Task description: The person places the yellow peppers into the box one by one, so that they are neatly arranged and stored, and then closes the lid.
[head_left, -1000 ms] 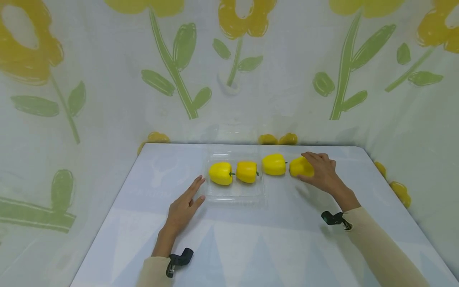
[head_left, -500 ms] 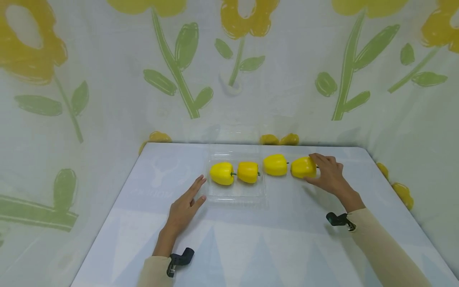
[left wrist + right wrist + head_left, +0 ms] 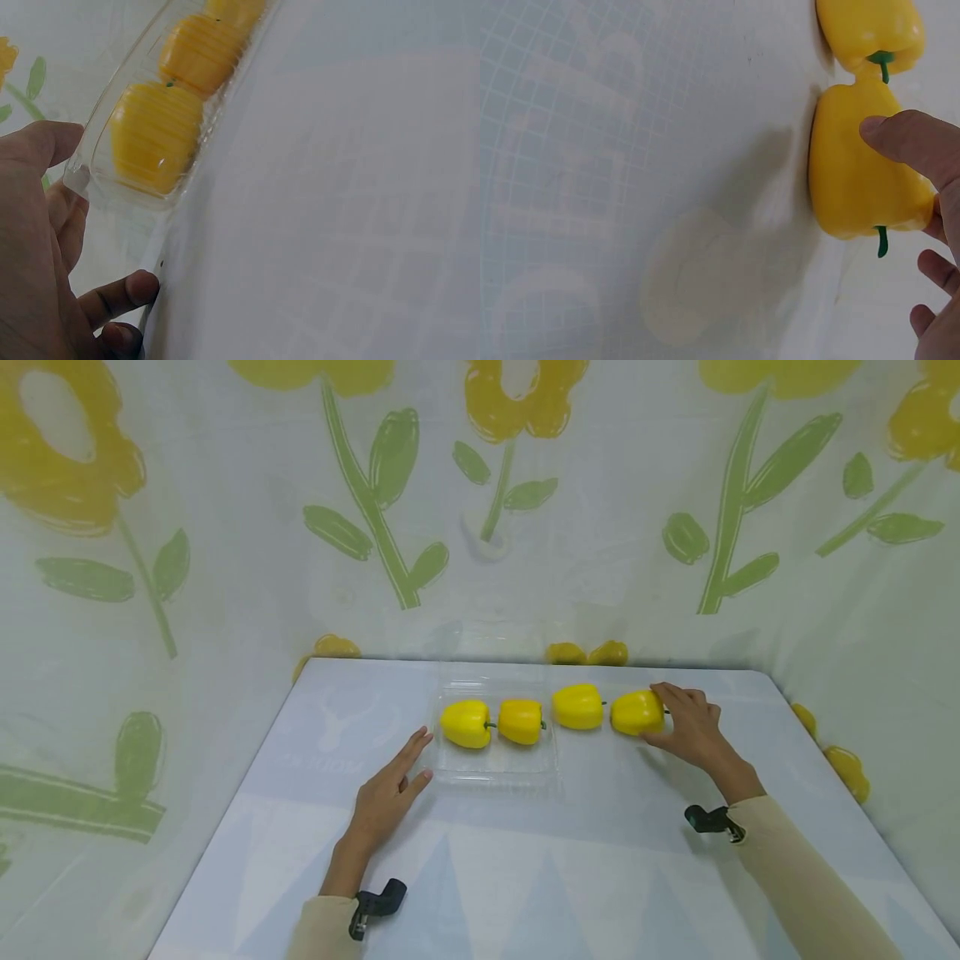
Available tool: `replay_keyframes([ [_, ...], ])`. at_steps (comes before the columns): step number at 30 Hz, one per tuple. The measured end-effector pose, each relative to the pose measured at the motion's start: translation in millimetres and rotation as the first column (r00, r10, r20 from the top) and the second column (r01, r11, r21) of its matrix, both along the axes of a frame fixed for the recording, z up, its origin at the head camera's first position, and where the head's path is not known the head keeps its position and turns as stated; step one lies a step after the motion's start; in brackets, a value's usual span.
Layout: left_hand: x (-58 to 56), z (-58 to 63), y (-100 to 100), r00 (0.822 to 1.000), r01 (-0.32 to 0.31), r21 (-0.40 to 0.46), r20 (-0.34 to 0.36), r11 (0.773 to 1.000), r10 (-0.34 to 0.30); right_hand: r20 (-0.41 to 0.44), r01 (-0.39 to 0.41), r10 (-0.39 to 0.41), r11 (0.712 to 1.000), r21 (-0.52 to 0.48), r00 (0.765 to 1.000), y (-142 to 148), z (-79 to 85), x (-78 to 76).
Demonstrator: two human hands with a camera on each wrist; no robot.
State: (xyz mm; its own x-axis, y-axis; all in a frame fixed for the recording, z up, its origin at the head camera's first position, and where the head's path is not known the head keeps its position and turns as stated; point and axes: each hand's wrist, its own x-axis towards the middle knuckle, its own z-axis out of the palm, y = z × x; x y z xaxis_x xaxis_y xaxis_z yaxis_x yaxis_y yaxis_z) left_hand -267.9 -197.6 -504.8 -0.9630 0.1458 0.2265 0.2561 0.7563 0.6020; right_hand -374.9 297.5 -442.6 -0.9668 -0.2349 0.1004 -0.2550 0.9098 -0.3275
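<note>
Yellow peppers (image 3: 636, 713) lie sideways, two in a clear tray (image 3: 495, 762).

Right hand (image 3: 952, 217) at a yellow pepper (image 3: 855, 165), thumb against its side, fingers partly hidden behind; green stem (image 3: 883, 241) pointing down the view; second pepper (image 3: 870, 26) just above, stem toward the first; pale gridded table (image 3: 630, 187), soft shadow (image 3: 757, 172)

"What's beyond the far edge of the counter (image 3: 592, 814)?"
"A pale backdrop (image 3: 592, 585) — big yellow flowers (image 3: 512, 422), green stems (image 3: 362, 493), green leaves (image 3: 394, 460)."
"And on the counter's top?"
"Pale blue triangles (image 3: 445, 902) toward its near edge — the far right corner is rounded."
</note>
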Motion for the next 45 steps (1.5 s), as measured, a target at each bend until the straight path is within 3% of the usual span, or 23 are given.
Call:
replay_keyframes([
  [29, -2.5, -2.4, -1, 1.0, 0.008, 0.005, 0.0, 1.0, -0.008, -0.079, 0.042, -0.043, 0.999, -0.011, 0.996, -2, 4.9, 7.0],
  [45, -2.7, -2.4, -1, 1.0, 0.008, 0.013, 0.014, 1.0, -0.008, -0.123, 0.035, -0.038, 0.999, -0.027, 0.992, -5, 15.2, 20.3],
])
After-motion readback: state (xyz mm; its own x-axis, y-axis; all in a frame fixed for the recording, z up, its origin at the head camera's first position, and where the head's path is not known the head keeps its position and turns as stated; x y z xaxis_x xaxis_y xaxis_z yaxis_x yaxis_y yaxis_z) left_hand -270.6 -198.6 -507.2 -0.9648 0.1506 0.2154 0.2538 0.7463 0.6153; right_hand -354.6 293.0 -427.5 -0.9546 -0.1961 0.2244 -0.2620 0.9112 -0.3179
